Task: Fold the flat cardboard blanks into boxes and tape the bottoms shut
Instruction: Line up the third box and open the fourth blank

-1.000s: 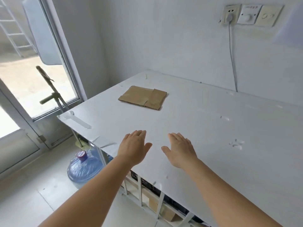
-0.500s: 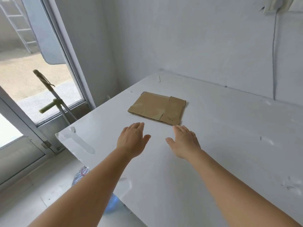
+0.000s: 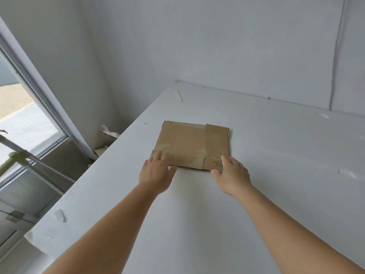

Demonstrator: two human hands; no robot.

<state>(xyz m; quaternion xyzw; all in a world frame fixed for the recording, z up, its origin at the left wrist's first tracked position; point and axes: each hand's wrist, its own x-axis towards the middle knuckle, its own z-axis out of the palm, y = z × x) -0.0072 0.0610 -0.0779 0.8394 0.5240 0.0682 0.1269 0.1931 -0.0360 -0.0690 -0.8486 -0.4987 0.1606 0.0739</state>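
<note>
Left hand: fingers straight and together, lying flat on the near left corner of the cardboard blank; thumb spread toward the right, beside the blank's near edge. Grip apart, nothing enclosed.

Right hand: fingers extended, resting over the near right corner of the blank; thumb out to the left, against the near edge. Grip apart, nothing enclosed. Whether the fingertips press down or only touch cannot be told.

Cardboard blank: one brown piece, flat on the table, directly ahead of both hands and spanning the gap between them. Creases run across it; flap slits show at the far edge and the near edge; a small printed mark sits just left of the right hand's fingers, too small to read. Pale strips of old tape residue show on its face.

Table: white, scuffed surface, extending under both forearms and well beyond the blank to the wall. A short pale strip lies well beyond the blank, near the far corner. A piece of tape sits at the table's left edge, far to the left of the left forearm.

Wall: white, behind the table. A thin cable runs down it, far right of the right hand.

Window: left of the left hand, beyond the table edge, with a pale green pole leaning in front of it.
</note>
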